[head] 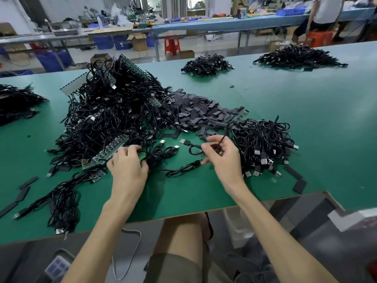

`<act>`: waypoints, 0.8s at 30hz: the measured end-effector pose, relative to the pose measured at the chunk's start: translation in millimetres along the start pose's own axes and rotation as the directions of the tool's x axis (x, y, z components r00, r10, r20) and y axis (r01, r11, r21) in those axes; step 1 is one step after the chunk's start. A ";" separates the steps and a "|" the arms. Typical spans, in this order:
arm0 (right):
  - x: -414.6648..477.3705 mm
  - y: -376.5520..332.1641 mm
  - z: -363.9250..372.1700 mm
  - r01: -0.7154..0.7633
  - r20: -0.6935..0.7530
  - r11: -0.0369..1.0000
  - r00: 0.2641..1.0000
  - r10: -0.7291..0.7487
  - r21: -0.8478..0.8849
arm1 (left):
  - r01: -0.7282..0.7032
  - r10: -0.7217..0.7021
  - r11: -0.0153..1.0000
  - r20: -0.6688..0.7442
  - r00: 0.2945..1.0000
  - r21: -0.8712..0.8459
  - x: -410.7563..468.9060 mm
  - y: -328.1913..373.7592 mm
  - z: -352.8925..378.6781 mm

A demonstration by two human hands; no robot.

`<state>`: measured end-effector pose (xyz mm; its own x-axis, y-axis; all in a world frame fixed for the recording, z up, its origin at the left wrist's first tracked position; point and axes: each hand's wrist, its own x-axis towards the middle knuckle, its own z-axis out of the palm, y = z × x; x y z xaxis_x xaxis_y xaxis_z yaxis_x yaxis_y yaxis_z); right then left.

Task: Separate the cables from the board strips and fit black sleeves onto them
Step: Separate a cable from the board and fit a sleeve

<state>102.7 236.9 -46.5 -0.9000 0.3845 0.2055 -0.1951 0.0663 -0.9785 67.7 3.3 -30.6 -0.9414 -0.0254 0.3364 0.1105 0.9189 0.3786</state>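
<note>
The left hand (127,166) lies knuckles up at the near edge of the tangle (114,115), a big heap of black cables and green board strips on the bench (204,193); its fingers curl down around a small bundle (155,157) of cable that trails out of the heap; a strip (110,152) lies just to its left, touching the hand's far side. The right hand (222,158) is raised a little above the bench, apart from the left; its thumb and fingers pinch a looped cable (193,149); the loop hangs to the hand's left and its metal plug (184,142) points toward the tangle; a thin black end rises from the fingertips. Between the two hands, nearer the person, a loose cable (183,168) lies folded on the bench, touched by neither hand. Beyond the right hand spreads a heap of flat black sleeves (200,113), reaching from the tangle across to a pile (263,144) of coiled cables just right of that hand; whether these already wear sleeves is too small to tell. A few stray sleeves lie near the bench's front edge, some at the right (299,185) and some at the far left (22,194); more cable heaps (207,65) sit well off at the back of the bench.
</note>
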 end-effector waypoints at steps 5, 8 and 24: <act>0.2 0.4 5.9 0.032 0.100 0.995 0.995 -0.023 -0.092 | -0.186 0.188 0.982 -0.116 0.975 0.029 -2.5 22.2 3.6; -1.5 -2.8 5.2 0.022 0.097 0.999 0.995 -0.018 -0.042 | -0.285 0.298 0.928 0.018 0.954 -0.241 9.7 41.0 12.6; 0.9 0.4 3.3 -0.004 0.137 0.998 0.991 -0.004 0.063 | -0.572 0.580 0.812 0.281 0.765 -0.118 67.4 113.8 80.7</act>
<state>100.5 234.3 -46.7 -0.9440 0.2546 0.2101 -0.2155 0.0065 -0.9765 -8.8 137.9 -34.4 -0.7455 0.6238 0.2348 0.6657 0.7140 0.2169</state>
